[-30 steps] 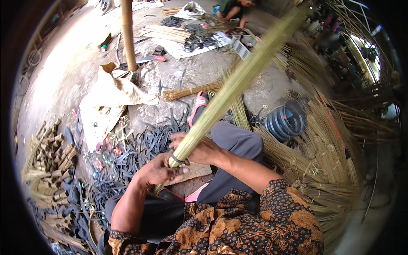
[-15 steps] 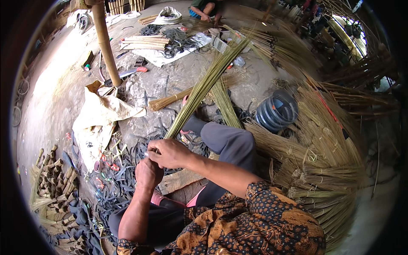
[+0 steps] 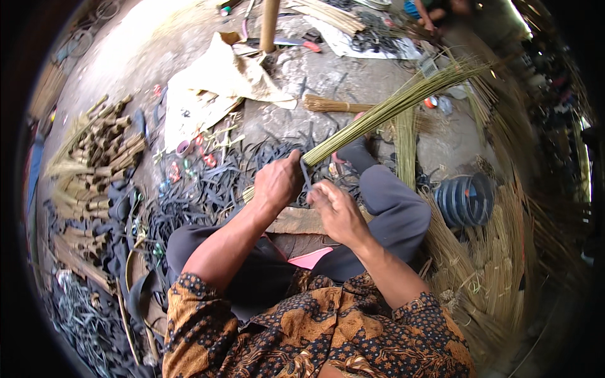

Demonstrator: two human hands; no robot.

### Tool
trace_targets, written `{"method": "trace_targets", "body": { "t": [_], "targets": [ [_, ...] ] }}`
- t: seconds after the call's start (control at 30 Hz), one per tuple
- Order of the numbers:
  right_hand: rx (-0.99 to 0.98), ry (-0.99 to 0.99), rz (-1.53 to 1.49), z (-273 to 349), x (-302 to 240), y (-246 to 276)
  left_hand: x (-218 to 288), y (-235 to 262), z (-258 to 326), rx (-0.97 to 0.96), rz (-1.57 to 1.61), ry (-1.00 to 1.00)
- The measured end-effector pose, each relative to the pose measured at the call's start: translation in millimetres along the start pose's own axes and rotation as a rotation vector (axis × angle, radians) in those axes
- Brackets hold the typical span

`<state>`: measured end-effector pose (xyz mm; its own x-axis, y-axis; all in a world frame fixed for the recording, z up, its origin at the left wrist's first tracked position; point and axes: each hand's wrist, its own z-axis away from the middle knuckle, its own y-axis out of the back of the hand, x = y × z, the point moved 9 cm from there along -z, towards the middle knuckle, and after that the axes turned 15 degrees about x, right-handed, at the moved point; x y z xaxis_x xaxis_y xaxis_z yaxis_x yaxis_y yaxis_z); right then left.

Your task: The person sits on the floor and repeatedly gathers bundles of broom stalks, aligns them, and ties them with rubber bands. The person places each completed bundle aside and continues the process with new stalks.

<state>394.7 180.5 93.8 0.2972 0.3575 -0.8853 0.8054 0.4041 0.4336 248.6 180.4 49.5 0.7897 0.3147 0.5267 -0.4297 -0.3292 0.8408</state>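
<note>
My left hand [image 3: 279,183] is closed around the lower part of a bundle of thin green sticks [image 3: 387,113], which slants up and away to the right. A short butt of the bundle shows below that hand. From the bundle beside my left fingers hangs a dark rubber strip [image 3: 306,173]. My right hand [image 3: 338,213], slightly blurred, is curled close to me with its fingers pinched at the strip's lower end. Below both hands a wooden board [image 3: 296,221] lies across in front of my folded legs.
Loose black strips [image 3: 201,195] litter the floor. Tied stick bundles [image 3: 485,271] are piled right, near a ribbed dark-blue cylinder [image 3: 465,200]. Short bundles [image 3: 104,151] lie left. Ahead are a pale sack [image 3: 217,82], a tied brown bundle [image 3: 337,104], a knife [image 3: 280,41] and another person's hand [image 3: 428,24].
The bundle has tilted further to the right. My hands, together before, are now apart, the right one pulled nearer me with the strip stretched out. The view has turned left.
</note>
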Motion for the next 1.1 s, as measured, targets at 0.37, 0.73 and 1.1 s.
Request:
{"method": "trace_targets", "body": {
  "t": [0.37, 0.73, 1.1],
  "targets": [
    [0.014, 0.152, 0.324, 18.5, 39.2, 57.7, 37.3, 21.0, 27.8, -0.429, 0.738, 0.038],
    [-0.159, 0.262, 0.579, -27.4, -10.6, 21.6, 45.3, 28.8, 25.6, -0.375, 0.61, -0.156],
    [-0.164, -0.516, -0.203, -51.1, 20.1, -29.7, 1.9, -6.8, 24.3, -0.142, 0.064, -0.057]
  ]
}}
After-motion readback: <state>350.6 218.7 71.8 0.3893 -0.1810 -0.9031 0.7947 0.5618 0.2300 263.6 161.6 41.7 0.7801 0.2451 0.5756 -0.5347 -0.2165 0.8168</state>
